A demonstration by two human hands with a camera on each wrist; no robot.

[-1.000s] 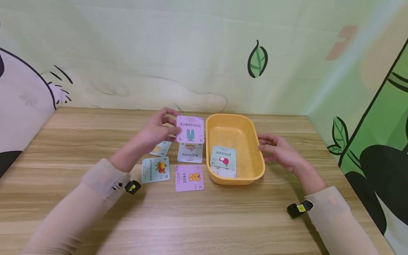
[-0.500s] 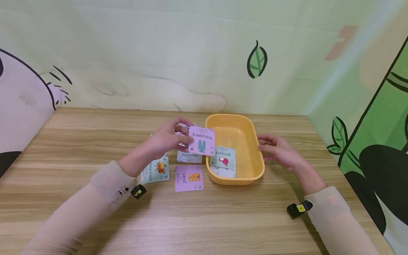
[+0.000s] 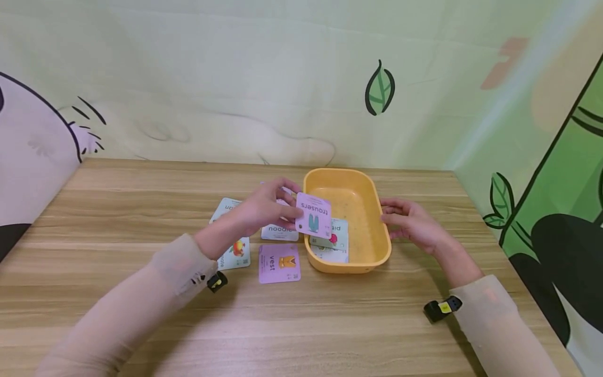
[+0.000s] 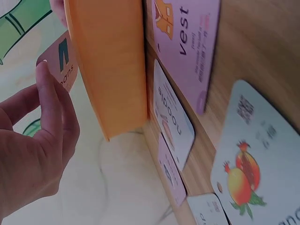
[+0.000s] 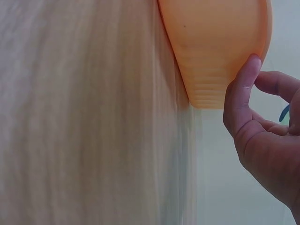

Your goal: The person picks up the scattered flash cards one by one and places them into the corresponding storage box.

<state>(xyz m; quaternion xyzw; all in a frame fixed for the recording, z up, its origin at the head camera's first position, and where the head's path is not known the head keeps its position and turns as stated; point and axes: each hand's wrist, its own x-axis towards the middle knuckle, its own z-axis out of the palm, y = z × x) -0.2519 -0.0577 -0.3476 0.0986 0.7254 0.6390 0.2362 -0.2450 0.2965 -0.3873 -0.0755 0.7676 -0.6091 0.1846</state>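
My left hand pinches a pink-purple picture card marked "trousers" by its edge, over the left rim of a yellow plastic tub. The left wrist view catches the card's other face, with dark trousers on it, between thumb and fingers. At the tub's right side my right hand grips the rim, the thumb against the outer wall. Inside the tub lies a pale blue "pitaya" card, partly covered in view by the held card, above another pale card.
Left of the tub lie more picture cards: a purple "vest" card, a pale card with a bowl picture, and a pomegranate card. Others sit partly behind the left hand. A printed cloth backdrop closes the table's far edge.
My left hand has carried the trousers card rightward and slightly nearer, from above the loose cards to over the tub's left rim. The right hand and tub have stayed put.
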